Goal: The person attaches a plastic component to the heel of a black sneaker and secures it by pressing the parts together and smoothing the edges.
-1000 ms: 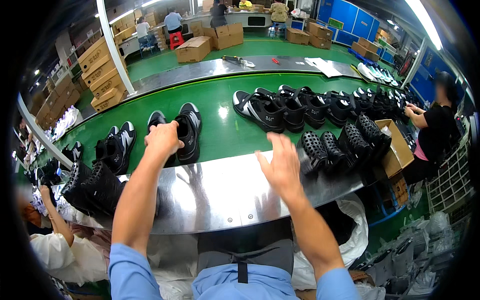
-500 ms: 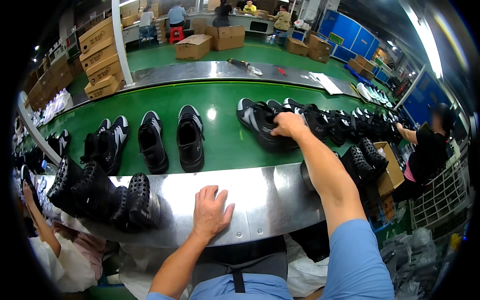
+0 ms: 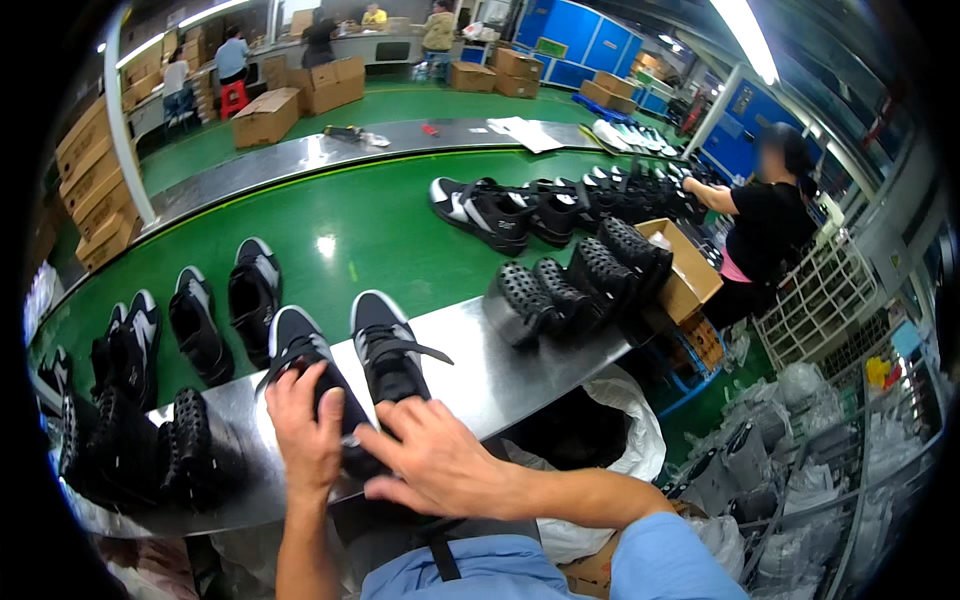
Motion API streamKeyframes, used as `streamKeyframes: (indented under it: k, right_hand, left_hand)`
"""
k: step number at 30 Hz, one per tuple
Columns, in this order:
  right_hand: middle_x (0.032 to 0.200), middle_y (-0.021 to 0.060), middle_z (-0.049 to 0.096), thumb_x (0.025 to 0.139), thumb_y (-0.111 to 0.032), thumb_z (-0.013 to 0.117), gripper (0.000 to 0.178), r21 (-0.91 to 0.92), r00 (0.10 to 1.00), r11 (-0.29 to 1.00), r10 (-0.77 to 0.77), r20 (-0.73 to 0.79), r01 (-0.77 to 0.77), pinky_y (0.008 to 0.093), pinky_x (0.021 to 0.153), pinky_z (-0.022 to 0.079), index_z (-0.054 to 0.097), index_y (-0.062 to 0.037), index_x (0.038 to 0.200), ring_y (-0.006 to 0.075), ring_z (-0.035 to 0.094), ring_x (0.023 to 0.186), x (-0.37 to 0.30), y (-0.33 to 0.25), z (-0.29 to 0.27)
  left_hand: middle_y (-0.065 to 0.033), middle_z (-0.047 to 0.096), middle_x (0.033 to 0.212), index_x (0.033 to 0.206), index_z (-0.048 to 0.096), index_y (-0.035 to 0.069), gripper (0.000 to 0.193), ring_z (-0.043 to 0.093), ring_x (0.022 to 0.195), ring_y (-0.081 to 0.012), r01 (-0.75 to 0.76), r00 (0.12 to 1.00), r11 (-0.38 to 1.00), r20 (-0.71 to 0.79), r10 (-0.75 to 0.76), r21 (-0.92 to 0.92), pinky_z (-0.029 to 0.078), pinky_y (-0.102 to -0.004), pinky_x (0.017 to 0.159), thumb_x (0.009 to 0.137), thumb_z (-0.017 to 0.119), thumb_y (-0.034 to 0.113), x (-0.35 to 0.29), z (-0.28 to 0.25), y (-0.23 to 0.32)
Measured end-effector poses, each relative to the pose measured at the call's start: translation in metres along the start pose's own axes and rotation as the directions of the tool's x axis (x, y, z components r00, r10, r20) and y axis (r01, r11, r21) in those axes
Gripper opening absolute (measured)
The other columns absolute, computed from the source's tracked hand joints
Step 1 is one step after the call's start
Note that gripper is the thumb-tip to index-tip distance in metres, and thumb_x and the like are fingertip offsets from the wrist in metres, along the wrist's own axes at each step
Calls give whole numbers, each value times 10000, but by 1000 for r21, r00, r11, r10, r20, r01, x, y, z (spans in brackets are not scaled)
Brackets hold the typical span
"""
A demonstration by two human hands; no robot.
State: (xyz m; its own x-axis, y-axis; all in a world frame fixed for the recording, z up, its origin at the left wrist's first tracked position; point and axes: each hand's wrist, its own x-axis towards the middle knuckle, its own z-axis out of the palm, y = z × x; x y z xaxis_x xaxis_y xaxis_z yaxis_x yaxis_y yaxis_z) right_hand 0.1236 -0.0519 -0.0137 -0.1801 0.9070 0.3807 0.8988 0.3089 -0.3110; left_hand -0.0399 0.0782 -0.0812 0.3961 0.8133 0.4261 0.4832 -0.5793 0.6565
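Note:
Two black-and-grey sneakers stand side by side on the metal ledge before me, toes pointing away. My left hand (image 3: 305, 425) is closed over the collar and tongue area of the left sneaker (image 3: 302, 335). My right hand (image 3: 440, 465) has its fingers spread at the heel of the right sneaker (image 3: 385, 325), touching it; its index finger and thumb reach toward the left sneaker's heel. A loose black strap (image 3: 410, 349) sticks out sideways across the right sneaker. The insides of both shoes are partly covered by my hands.
Single sneakers (image 3: 195, 330) stand on the green belt (image 3: 350, 220) at left; a long row of sneakers (image 3: 490, 210) runs off right. Black forms with round holes (image 3: 525, 295) flank me on the metal ledge (image 3: 480, 370). A co-worker (image 3: 770, 220) stands beyond an open carton (image 3: 685, 270).
My right hand has come back from the belt's row to the ledge, and two sneakers now stand there. My left hand has gone from the bare ledge onto one. The view has turned right.

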Motion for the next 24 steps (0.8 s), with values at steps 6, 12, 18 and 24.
streamKeyframes:
  k: [6,12,18,24]
  right_hand:
    - [933,179,659,886,-235,829,355,-61,657,833,386,-648,-550,434,771,554,699,7,1111,339,672,891,-75,144,-140]
    - [1232,290,665,1002,-548,608,622,-460,583,361,559,-590,-812,559,978,506,624,-9,1312,458,643,1169,-122,305,-202]
    - [1261,334,670,981,-602,600,710,-237,333,238,760,-558,-942,532,1022,519,663,34,1291,471,634,1235,-144,382,-256]
    - [1315,310,660,905,-600,716,742,-391,345,193,863,-369,-900,526,1059,512,661,34,1288,461,622,1266,-163,406,-236]
  left_hand:
    - [-182,700,1158,1112,719,-27,179,676,1066,-339,-27,978,995,-204,46,96,519,-394,952,966,703,76,-7,-37,16]
    - [-151,642,1018,1039,723,11,378,600,973,-362,-393,896,909,278,346,137,509,-444,868,711,884,107,40,-24,96]
    - [-129,600,950,924,729,25,233,597,933,-342,-469,844,871,366,393,145,502,-453,835,742,860,88,45,1,74]
    - [-140,595,927,870,694,12,111,595,911,-353,-428,879,897,281,385,109,498,-452,812,817,789,35,47,9,75]
